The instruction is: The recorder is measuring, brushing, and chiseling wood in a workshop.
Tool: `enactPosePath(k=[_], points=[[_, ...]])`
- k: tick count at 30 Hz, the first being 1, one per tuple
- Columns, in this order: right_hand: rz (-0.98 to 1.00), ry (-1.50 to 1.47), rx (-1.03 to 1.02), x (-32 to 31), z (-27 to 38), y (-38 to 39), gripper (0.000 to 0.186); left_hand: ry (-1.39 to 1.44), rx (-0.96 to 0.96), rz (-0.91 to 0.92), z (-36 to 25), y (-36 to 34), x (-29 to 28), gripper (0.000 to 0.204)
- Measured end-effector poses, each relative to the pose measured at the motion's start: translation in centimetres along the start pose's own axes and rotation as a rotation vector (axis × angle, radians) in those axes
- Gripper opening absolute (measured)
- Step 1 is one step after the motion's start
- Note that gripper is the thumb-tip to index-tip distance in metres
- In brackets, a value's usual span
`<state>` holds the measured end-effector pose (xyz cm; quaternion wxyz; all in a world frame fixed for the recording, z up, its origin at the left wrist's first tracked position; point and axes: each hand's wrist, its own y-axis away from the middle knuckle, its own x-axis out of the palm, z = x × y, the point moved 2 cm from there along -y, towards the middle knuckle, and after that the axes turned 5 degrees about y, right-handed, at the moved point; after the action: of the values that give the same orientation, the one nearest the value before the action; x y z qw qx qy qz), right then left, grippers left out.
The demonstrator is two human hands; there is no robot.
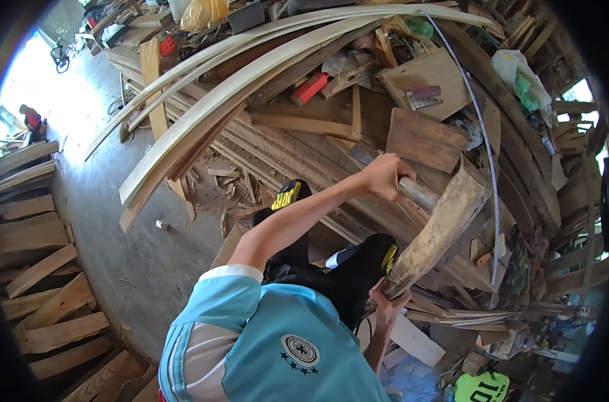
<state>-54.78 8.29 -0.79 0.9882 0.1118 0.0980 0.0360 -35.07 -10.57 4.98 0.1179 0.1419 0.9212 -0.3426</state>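
My left hand (383, 175) is stretched out forward and closed around a grey round handle (419, 194) that meets the wide upper end of a tapered, pale wooden piece (438, 231). My right hand (386, 303) grips the narrow lower end of that piece, close to my knee. The piece slants from lower left to upper right over a stack of planks. My black trousers with yellow marks (358, 268) are under my arms. What the handle belongs to is hidden behind the wood.
Long bent pale planks (237, 87) and a heap of boards and offcuts (425, 137) fill the space ahead. Stacked timber (43, 268) lies at the left on a concrete floor (116, 221). A thin blue-white strip (486, 154) curves over the pile. A person (31, 120) is far left.
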Motion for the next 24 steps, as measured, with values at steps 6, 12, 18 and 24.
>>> enactPosePath(k=[6, 12, 18, 24], points=[[-0.203, -0.314, -0.325, 0.8, 1.2, 2.1, 0.049, 0.042, -0.06, 0.037, -0.5, 0.3, -1.1, 0.024], [-0.069, 0.132, -0.363, 0.1, -2.0, 0.3, 0.044, 0.056, 0.033, 0.009, -1.0, 0.6, -0.9, 0.023], [-0.098, -0.118, -0.253, 0.8, 1.2, 1.5, 0.045, 0.009, 0.064, 0.106, -0.2, 1.8, -1.4, 0.023], [-0.118, 0.351, -0.75, 1.6, 5.0, 1.0, 0.023, 0.054, 0.059, 0.118, -0.2, 2.0, -2.1, 0.025]])
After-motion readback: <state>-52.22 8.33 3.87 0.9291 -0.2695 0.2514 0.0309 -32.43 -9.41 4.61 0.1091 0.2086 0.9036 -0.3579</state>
